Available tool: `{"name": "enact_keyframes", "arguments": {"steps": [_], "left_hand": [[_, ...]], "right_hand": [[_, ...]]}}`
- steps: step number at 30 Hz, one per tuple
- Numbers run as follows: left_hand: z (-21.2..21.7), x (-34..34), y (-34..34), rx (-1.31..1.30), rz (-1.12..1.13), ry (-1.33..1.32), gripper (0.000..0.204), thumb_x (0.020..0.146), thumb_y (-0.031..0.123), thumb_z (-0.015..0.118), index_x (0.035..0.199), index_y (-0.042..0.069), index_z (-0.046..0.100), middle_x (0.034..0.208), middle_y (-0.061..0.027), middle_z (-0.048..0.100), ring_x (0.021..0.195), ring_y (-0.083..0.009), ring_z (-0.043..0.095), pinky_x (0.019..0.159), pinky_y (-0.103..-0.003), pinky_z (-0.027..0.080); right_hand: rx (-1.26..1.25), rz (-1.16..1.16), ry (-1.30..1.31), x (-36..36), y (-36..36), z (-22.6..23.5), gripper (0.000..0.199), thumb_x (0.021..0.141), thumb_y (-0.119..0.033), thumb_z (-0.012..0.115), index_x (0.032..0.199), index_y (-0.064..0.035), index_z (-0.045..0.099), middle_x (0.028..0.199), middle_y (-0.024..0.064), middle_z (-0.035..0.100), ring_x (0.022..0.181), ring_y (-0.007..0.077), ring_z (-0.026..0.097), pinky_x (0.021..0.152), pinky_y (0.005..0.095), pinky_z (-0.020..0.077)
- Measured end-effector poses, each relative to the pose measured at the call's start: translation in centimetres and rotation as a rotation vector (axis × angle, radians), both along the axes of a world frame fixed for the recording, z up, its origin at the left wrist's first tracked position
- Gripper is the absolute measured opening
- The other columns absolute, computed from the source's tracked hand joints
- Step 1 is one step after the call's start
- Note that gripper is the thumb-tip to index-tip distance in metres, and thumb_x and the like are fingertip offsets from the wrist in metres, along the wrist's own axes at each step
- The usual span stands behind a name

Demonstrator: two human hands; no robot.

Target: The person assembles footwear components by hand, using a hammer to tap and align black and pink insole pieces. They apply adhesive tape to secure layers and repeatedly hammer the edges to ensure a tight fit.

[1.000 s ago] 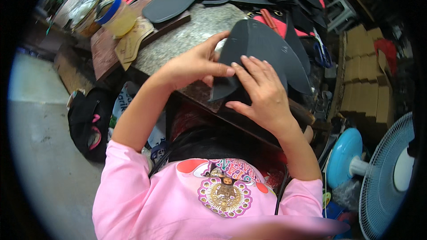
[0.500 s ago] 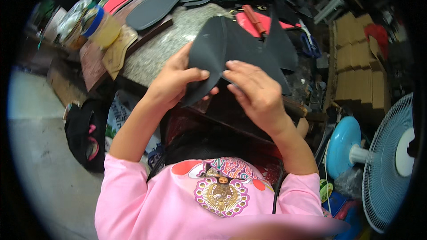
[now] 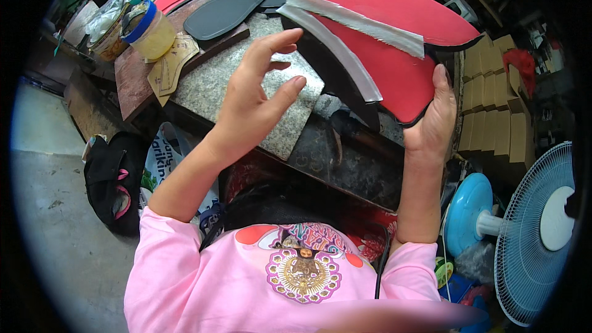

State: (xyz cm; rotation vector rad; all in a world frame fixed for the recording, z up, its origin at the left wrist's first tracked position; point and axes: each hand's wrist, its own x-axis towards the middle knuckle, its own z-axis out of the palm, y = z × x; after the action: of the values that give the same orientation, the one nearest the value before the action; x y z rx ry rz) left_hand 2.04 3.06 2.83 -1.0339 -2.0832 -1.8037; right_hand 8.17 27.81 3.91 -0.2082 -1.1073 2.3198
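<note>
— What does the right hand (image 3: pixel 431 124) hide?
— The lower edge of the red sole pieces (image 3: pixel 394 43); its fingertips go behind them.
— And past the left hand (image 3: pixel 253 102)?
— The black soles (image 3: pixel 225 12) run off the top edge; the yellow jar (image 3: pixel 147 31) has a label too small to tell. Right of the right hand, the fan (image 3: pixel 536 228) is cut by the rim.

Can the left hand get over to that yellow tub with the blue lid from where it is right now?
Probably yes. The left hand is open and holds nothing, hovering over the granite slab. The yellow tub stands up and to its left, with only a tan cut-out piece lying flat between them.
</note>
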Motion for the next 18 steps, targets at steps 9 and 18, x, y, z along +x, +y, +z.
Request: {"name": "enact_keyframes", "arguments": {"steps": [9, 18], "left_hand": [[2.0, 0.5, 4.1, -0.196, 0.2, 0.639, 0.03, 0.074, 0.009, 0.075, 0.103, 0.004, 0.066, 0.108, -0.0116, 0.063, 0.099, -0.0303, 0.061, 0.083, -0.039, 0.054], [2.4, -0.2, 6.2, -0.18, 0.356, 0.748, 0.021, 0.072, 0.012, 0.072, 0.09, 0.004, 0.063, 0.081, -0.0057, 0.063, 0.068, -0.0228, 0.066, 0.056, -0.032, 0.053]], "right_hand": [[0.1, 0.216, 0.085, 0.8, -4.2, -0.4, 0.029, 0.103, -0.014, 0.054, 0.128, 0.0, 0.057, 0.12, 0.0126, 0.065, 0.11, 0.0197, 0.064, 0.096, 0.0344, 0.0531], [0.155, 0.267, 0.085, 2.3, -5.6, -0.4, 0.042, 0.104, -0.016, 0.052, 0.142, 0.0008, 0.046, 0.133, 0.013, 0.059, 0.12, 0.0201, 0.059, 0.102, 0.0356, 0.0491]]}}
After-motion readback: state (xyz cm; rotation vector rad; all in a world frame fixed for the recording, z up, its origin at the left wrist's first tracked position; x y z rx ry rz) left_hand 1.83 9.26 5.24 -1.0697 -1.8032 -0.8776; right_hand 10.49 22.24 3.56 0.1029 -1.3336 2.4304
